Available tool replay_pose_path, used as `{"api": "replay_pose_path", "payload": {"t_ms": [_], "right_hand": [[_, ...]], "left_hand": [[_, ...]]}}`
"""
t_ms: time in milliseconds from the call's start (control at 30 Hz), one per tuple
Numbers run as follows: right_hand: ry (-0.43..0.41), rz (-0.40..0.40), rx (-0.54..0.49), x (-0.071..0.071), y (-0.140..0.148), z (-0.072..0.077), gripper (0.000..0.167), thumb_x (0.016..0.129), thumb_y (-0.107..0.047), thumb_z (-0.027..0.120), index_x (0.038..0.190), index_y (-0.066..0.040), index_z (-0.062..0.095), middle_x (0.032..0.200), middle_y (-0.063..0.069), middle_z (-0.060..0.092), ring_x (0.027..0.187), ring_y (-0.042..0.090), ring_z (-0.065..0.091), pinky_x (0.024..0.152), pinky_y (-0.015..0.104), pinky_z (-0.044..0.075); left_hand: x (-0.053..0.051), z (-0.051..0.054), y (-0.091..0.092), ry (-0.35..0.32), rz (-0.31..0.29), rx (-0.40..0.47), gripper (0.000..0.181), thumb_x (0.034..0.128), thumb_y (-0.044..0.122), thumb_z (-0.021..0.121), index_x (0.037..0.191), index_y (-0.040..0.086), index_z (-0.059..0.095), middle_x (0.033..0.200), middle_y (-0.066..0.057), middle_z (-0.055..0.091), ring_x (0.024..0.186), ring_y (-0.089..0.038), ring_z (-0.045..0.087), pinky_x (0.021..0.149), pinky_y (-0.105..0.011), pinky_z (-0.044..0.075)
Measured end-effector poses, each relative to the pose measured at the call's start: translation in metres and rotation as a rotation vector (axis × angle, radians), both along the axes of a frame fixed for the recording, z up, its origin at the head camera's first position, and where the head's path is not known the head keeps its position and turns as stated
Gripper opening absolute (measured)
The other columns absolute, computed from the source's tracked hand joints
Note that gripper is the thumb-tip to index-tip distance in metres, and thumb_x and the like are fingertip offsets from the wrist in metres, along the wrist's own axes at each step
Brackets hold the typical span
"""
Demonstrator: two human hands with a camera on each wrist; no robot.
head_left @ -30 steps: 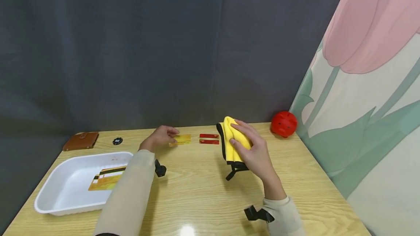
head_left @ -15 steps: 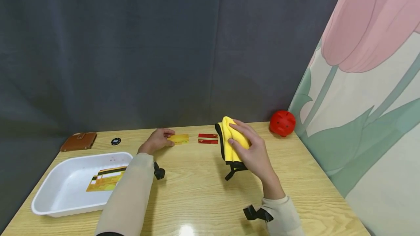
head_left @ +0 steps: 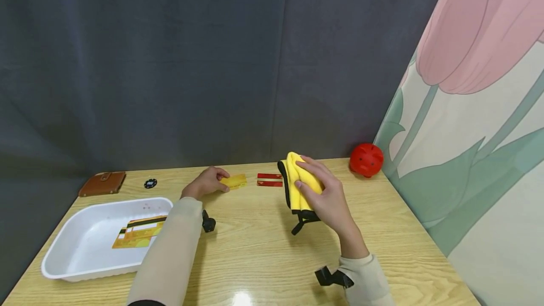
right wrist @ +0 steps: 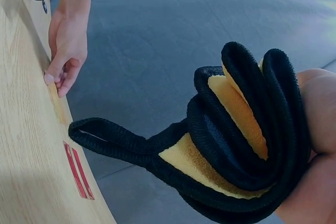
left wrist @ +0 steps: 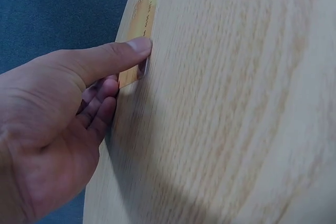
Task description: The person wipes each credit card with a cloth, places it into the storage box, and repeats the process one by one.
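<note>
My left hand (head_left: 207, 182) is at the back of the table, pinching the left end of a gold bank card (head_left: 235, 181). In the left wrist view the thumb lies across the face of the card (left wrist: 143, 22), and the other fingers curl at its far edge. My right hand (head_left: 329, 192) grips a folded yellow cloth (head_left: 301, 184) with black edging, raised over the table. Its black loop (right wrist: 113, 137) hangs free in the right wrist view. Between the hands, a red card (head_left: 269, 180) with a pale stripe lies flat on the table.
A white plastic tray (head_left: 80, 249) at the left holds gold cards (head_left: 138, 234), partly hidden by my left sleeve. Behind it are a brown leather wallet (head_left: 102, 183) and a black chip (head_left: 150, 183). A red piggy bank (head_left: 366, 160) stands at the back right, near the curtain.
My left hand has shifted slightly right, and the gold card in it now sits at a small angle. The right hand keeps its hold on the cloth, almost still.
</note>
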State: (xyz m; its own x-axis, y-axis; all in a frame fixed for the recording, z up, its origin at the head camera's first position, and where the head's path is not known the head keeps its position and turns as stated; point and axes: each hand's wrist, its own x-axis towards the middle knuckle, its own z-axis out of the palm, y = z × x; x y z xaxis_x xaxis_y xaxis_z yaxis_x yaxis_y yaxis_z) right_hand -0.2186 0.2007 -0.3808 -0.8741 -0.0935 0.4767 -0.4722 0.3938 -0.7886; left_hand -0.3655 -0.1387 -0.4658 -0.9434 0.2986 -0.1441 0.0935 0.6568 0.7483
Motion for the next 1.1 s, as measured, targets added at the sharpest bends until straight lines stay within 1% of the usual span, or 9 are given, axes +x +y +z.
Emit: {"api": "replay_pose_path", "payload": {"t_ms": [100,167,333,533,633,767,900,1033,1100], "right_hand": [[0.0,-0.001,0.003,-0.0001,-0.0001,0.0001,0.045,0.092,-0.005,0.076,0.134,-0.02,0.07,0.152,0.0,0.057,0.132,0.025,0.058,0.092,0.014,0.054],[-0.001,-0.004,0.005,-0.0002,0.0002,0.0002,0.045,0.092,-0.005,0.076,0.134,-0.02,0.07,0.152,0.0,0.057,0.133,0.025,0.057,0.092,0.014,0.054],[-0.006,-0.011,0.007,0.0002,0.0007,0.0002,0.045,0.092,-0.006,0.076,0.134,-0.021,0.07,0.152,-0.001,0.057,0.133,0.025,0.057,0.092,0.014,0.053],[-0.006,-0.001,0.006,0.0002,0.0003,-0.0001,0.045,0.092,-0.005,0.076,0.134,-0.02,0.07,0.152,0.0,0.057,0.132,0.025,0.058,0.092,0.014,0.054],[-0.002,0.002,0.007,-0.0001,0.0,0.0,0.045,0.092,-0.005,0.076,0.134,-0.02,0.07,0.152,0.0,0.057,0.133,0.025,0.057,0.092,0.014,0.054],[-0.001,-0.001,0.01,-0.0007,0.0001,-0.0002,0.045,0.092,-0.005,0.076,0.134,-0.02,0.07,0.152,0.0,0.057,0.132,0.026,0.058,0.092,0.014,0.054],[-0.002,-0.002,0.008,-0.0015,0.0007,-0.0011,0.045,0.092,-0.005,0.076,0.134,-0.02,0.07,0.152,0.0,0.057,0.131,0.025,0.058,0.091,0.014,0.054],[0.0,-0.002,0.007,-0.0018,0.0011,-0.0015,0.045,0.092,-0.004,0.076,0.134,-0.02,0.07,0.152,0.001,0.057,0.131,0.026,0.058,0.091,0.014,0.054],[-0.002,-0.005,0.009,-0.0017,0.0011,-0.0014,0.045,0.092,-0.005,0.076,0.134,-0.02,0.07,0.152,0.001,0.057,0.13,0.026,0.059,0.09,0.014,0.054]], "left_hand": [[-0.0003,-0.0026,0.0012,0.011,0.009,0.006,0.031,0.0883,0.004,0.079,0.117,-0.003,0.069,0.115,-0.017,0.062,0.098,-0.022,0.051,0.09,-0.033,0.047],[-0.0007,-0.0052,0.002,0.021,0.02,0.009,0.028,0.0892,0.004,0.078,0.116,-0.002,0.07,0.117,-0.017,0.062,0.1,-0.024,0.053,0.093,-0.036,0.048],[-0.0019,-0.0095,0.002,0.021,0.043,0.006,0.043,0.0902,0.006,0.078,0.13,0.0,0.065,0.131,-0.018,0.056,0.114,-0.03,0.05,0.107,-0.045,0.045],[-0.0036,-0.01,0.0003,-0.007,0.053,-0.009,0.044,0.0904,0.008,0.079,0.133,0.003,0.066,0.128,-0.016,0.057,0.109,-0.025,0.047,0.102,-0.04,0.043],[-0.0036,-0.0077,0.0004,0.0,0.024,-0.021,0.045,0.0896,0.008,0.079,0.132,0.001,0.066,0.128,-0.017,0.057,0.108,-0.024,0.047,0.101,-0.039,0.044],[-0.0033,-0.004,0.0017,0.003,-0.025,-0.014,0.047,0.0873,0.006,0.08,0.13,-0.003,0.065,0.129,-0.02,0.06,0.104,-0.024,0.054,0.098,-0.038,0.05],[-0.0025,-0.0023,0.0032,0.018,-0.06,-0.025,0.046,0.0867,0.004,0.081,0.128,-0.004,0.062,0.128,-0.022,0.057,0.103,-0.024,0.053,0.095,-0.037,0.05],[0.0008,-0.0024,0.004,0.027,-0.063,-0.013,0.045,0.0888,0.005,0.079,0.127,-0.002,0.057,0.131,-0.021,0.056,0.11,-0.029,0.052,0.096,-0.04,0.048],[0.0019,-0.0035,0.0039,0.035,-0.059,0.001,0.045,0.0902,0.005,0.078,0.128,-0.001,0.055,0.127,-0.022,0.057,0.107,-0.031,0.053,0.091,-0.04,0.049]]}}
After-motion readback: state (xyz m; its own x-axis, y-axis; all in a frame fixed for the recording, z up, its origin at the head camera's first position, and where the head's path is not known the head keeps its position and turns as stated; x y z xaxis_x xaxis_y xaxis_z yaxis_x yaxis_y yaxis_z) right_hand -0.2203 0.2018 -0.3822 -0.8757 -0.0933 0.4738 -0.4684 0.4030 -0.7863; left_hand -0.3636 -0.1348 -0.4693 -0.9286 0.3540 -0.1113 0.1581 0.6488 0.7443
